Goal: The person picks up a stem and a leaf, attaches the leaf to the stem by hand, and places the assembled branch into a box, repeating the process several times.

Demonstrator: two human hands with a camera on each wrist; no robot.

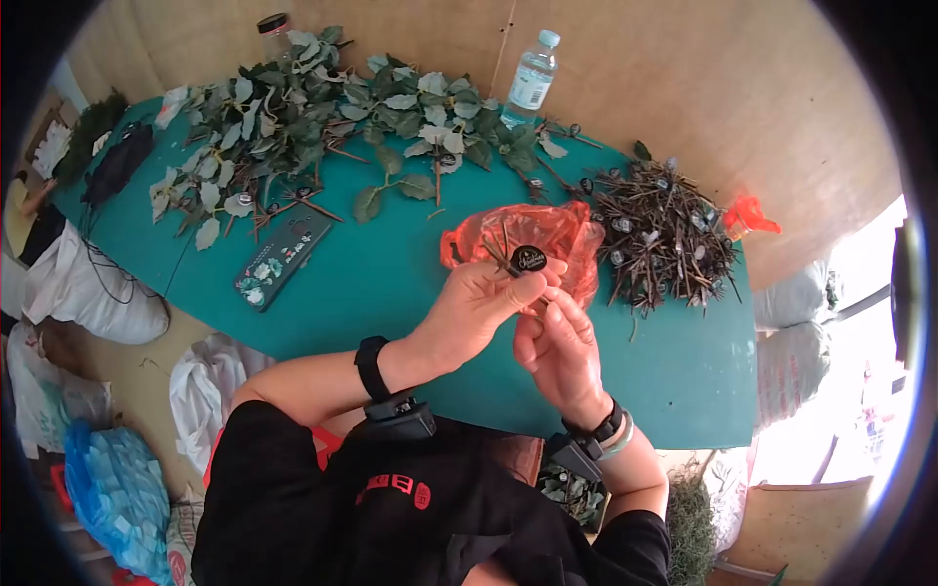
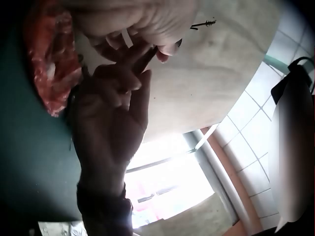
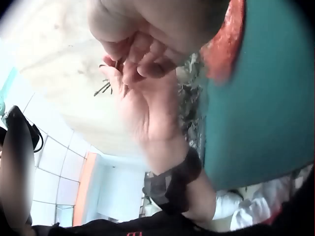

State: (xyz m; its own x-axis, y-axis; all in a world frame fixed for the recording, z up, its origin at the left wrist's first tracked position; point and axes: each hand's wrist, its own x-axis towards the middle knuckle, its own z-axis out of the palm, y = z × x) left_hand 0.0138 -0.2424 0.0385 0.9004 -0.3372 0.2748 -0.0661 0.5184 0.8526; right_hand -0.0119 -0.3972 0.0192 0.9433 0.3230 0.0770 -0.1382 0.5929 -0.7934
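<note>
Twig bundle (image 1: pixel 499 244), thin, brown, round black label (image 1: pixel 529 258), held above green table (image 1: pixel 376 293). Leafy stems (image 1: pixel 278 127) left; left hand (image 1: pixel 469 311) pinches bundle; crinkly red plastic bag (image 1: pixel 549 225) beyond; right hand (image 1: pixel 567 352) pinches bundle's lower end; spiky twig heap (image 1: pixel 674 239) right.

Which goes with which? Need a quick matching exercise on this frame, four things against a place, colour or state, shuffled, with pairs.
Things:
1. Round tag at the left hand
2. Bottle
3. Plastic bag just behind that hand
4. Twig pile

Place, colour or state:
A. Heaped on the right side of the table
B. Red and see-through
C. Black with white lettering
D. Standing upright near the wall

Pairs: 1-C, 2-D, 3-B, 4-A
</note>
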